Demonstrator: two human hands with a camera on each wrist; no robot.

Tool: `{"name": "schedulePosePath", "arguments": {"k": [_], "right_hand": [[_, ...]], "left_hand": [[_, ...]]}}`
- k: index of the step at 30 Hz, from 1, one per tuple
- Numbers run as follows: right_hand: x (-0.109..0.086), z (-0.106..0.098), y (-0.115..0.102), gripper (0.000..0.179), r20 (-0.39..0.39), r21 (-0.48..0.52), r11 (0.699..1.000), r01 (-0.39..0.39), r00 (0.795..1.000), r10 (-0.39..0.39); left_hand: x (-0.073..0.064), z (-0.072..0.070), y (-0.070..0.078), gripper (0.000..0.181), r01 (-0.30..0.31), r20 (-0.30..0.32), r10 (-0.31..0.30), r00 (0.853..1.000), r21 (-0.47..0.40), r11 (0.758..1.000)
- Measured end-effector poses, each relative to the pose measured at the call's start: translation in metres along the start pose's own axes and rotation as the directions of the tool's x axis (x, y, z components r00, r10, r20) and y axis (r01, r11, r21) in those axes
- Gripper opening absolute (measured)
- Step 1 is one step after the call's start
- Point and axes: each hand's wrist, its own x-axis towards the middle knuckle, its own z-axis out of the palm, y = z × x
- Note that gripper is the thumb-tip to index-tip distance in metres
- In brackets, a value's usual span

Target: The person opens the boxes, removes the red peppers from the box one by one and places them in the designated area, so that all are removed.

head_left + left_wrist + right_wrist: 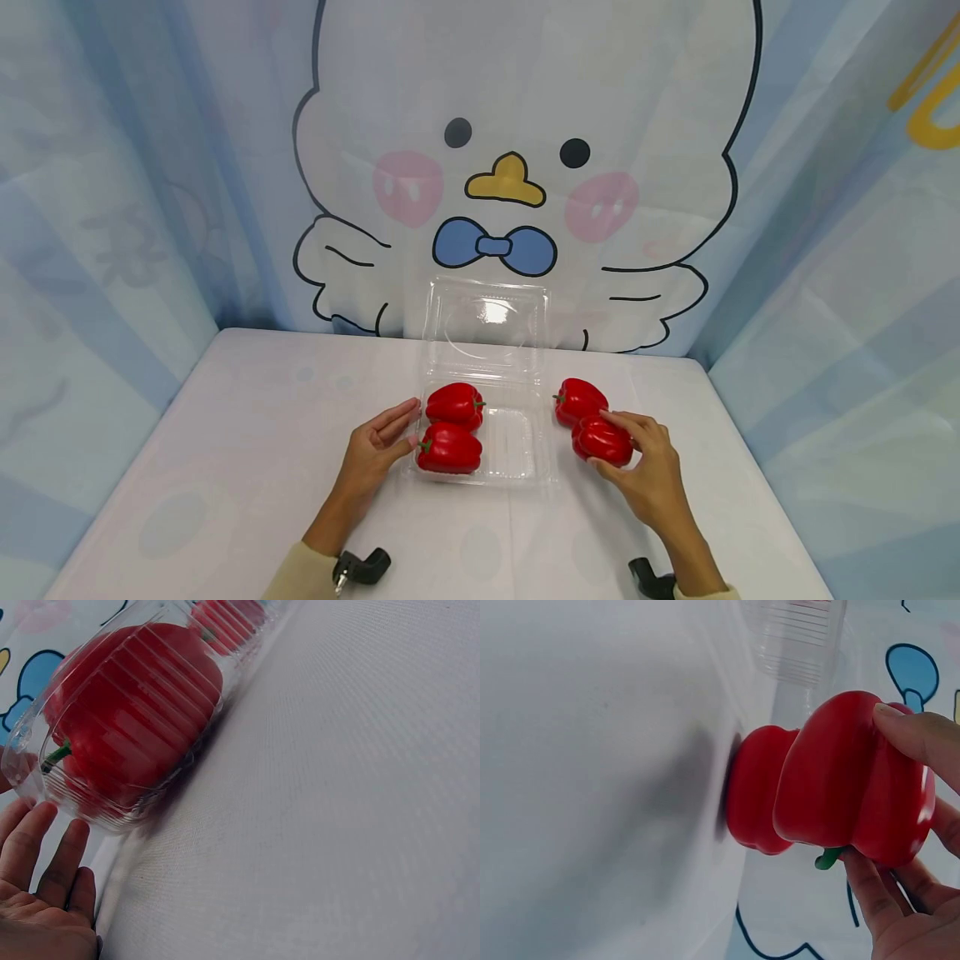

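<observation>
gripping a blocky red pepper [602, 441], your right hand [649, 467] could bump the clear-plastic box [512, 442] past your unclenched left hand [377, 442] at 9 o'clock.

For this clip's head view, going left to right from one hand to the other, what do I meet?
Left hand → nearer red pepper in the container → clear container's bare right half → held red pepper → right hand.

The bare left hand [375, 448] extends its fingers, thumb apart from them; the bare right hand [651, 467] grips, thumb opposite its curved fingers.
</observation>
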Motion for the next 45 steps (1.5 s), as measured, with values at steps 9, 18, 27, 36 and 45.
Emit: {"name": "schedulePosePath", "arguments": {"k": [9, 18, 27, 36, 45], "right_hand": [[-0.003, 0.007, -0.001, 0.075, 0.041, 0.001, 0.999, -0.051, 0.998, 0.051], [-0.004, 0.014, 0.002, 0.073, 0.058, -0.004, 0.998, -0.056, 0.997, 0.057], [-0.004, 0.018, 0.003, 0.074, 0.072, -0.005, 0.997, -0.075, 0.995, 0.075], [-0.005, 0.021, 0.006, 0.075, 0.092, -0.013, 0.993, -0.115, 0.989, 0.115], [-0.005, 0.023, 0.008, 0.074, 0.094, -0.019, 0.993, -0.119, 0.988, 0.121]], "left_hand": [[0.001, 0.000, -0.001, 0.058, -0.016, 0.005, 0.016, 1.000, -0.001, 1.000], [0.001, 0.000, -0.001, 0.058, -0.024, -0.010, 0.024, 1.000, 0.022, 0.999], [0.000, 0.003, 0.000, 0.057, -0.010, -0.018, 0.010, 1.000, 0.027, 1.000], [-0.001, 0.001, 0.001, 0.058, 0.004, -0.010, -0.003, 1.000, 0.020, 1.000], [0.000, -0.001, -0.001, 0.059, 0.002, -0.005, -0.001, 1.000, 0.016, 1.000]]}}
